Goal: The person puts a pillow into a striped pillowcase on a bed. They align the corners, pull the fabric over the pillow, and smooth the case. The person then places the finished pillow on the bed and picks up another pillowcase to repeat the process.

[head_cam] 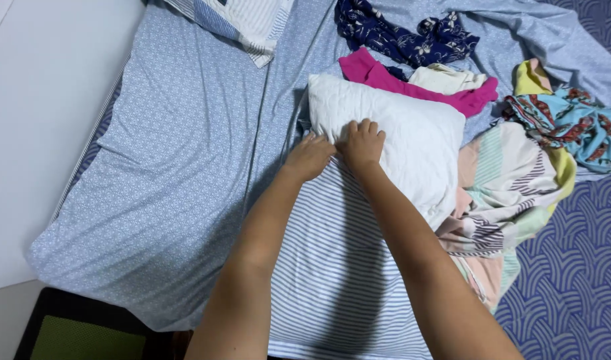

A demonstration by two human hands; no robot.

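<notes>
A white pillow (399, 137) lies on the bed, its near part inside a blue-and-white striped pillowcase (339, 267). My left hand (310, 155) and my right hand (362, 143) sit side by side at the open edge of the pillowcase, fingers curled over the fabric where it meets the white pillow. Both forearms reach up from the bottom of the view across the striped cloth.
A light blue patterned sheet (179, 167) covers the bed. Behind the pillow lie a pink garment (385, 77), a navy floral cloth (399, 33) and a cream cloth (445, 79). A pastel striped fabric (512, 180) and a colourful printed cloth (572, 120) lie right. Another pillow (242, 20) rests top left.
</notes>
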